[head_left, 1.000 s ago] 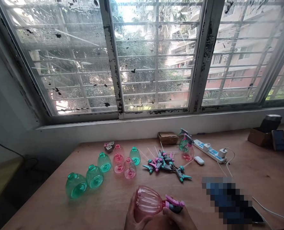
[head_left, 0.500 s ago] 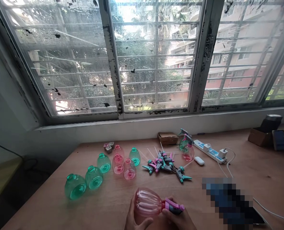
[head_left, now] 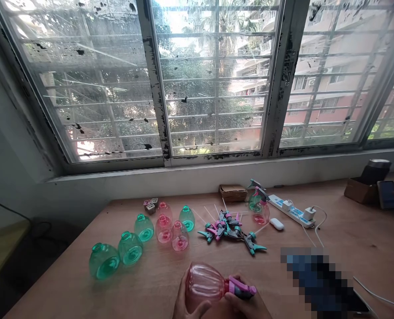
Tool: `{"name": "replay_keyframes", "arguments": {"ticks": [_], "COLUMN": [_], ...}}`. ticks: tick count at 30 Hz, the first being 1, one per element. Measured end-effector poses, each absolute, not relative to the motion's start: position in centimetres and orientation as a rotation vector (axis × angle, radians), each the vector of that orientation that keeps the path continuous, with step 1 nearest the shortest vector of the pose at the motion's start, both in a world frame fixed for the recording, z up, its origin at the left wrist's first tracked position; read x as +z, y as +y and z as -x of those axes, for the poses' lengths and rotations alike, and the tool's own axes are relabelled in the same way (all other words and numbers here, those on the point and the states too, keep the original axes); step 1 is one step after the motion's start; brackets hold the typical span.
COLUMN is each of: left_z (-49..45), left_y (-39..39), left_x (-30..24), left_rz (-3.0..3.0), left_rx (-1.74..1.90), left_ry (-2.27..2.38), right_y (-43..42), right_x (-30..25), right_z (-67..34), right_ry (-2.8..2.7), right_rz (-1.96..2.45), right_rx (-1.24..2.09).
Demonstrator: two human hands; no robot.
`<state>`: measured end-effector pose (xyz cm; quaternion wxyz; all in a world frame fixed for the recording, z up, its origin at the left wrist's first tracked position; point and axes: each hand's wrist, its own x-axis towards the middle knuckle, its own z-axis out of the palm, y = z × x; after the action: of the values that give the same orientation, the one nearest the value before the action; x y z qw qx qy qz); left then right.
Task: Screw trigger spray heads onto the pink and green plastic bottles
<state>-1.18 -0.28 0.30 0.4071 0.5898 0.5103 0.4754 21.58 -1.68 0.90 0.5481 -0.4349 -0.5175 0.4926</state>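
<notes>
At the bottom edge I hold a pink ribbed spray bottle (head_left: pixel 205 283) lying sideways. My left hand (head_left: pixel 183 303) wraps round its body. My right hand (head_left: pixel 248 305) grips the pink and grey trigger head (head_left: pixel 241 288) fitted at its neck. Beyond them on the wooden table (head_left: pixel 67 292) stand several empty green bottles (head_left: pixel 130 248) and pink bottles (head_left: pixel 165 228). A pile of loose trigger heads (head_left: pixel 230 230) with thin tubes lies in the middle. Two assembled spray bottles (head_left: pixel 259 208) stand behind the pile.
A white power strip (head_left: pixel 291 209) with a plugged charger and cable lies right of the bottles, a small white object (head_left: pixel 276 223) beside it. A brown box (head_left: pixel 233 192) and small cubes (head_left: pixel 150 204) sit near the wall. A blurred-out patch (head_left: pixel 319 277) covers the lower right. A barred window runs behind.
The view has shifted very slightly. The bottle and both hands sit a little lower in the picture; the grip is unchanged.
</notes>
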Motion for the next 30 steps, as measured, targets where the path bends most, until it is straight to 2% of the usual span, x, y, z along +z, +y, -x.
{"name": "replay_keyframes", "arguments": {"ticks": [6, 14, 20, 25, 30], "left_z": [1.4, 1.1, 1.4, 1.4, 1.1], "left_y": [-0.1, -0.3, 0.1, -0.1, 0.2], "left_x": [0.1, 0.1, -0.1, -0.8, -1.3], "left_rz": [-1.547, -1.449, -1.565, -1.564, -1.509], "left_rx": [1.191, 1.255, 1.174, 1.127, 1.284], "left_ry": [1.312, 1.284, 1.344, 1.351, 1.396], "right_y": [-1.7, -1.9, -2.1, -2.0, -1.9], "right_x": [0.3, 1.1, 1.2, 1.6, 1.6], "right_z": [-21.6, -21.5, -21.2, -21.5, -21.6], "right_ry": [-1.135, -1.183, -1.038, -1.181, -1.181], "right_rz": [1.111, 1.017, 1.101, 1.060, 1.073], "right_rx": [1.274, 1.191, 1.219, 1.169, 1.188]}}
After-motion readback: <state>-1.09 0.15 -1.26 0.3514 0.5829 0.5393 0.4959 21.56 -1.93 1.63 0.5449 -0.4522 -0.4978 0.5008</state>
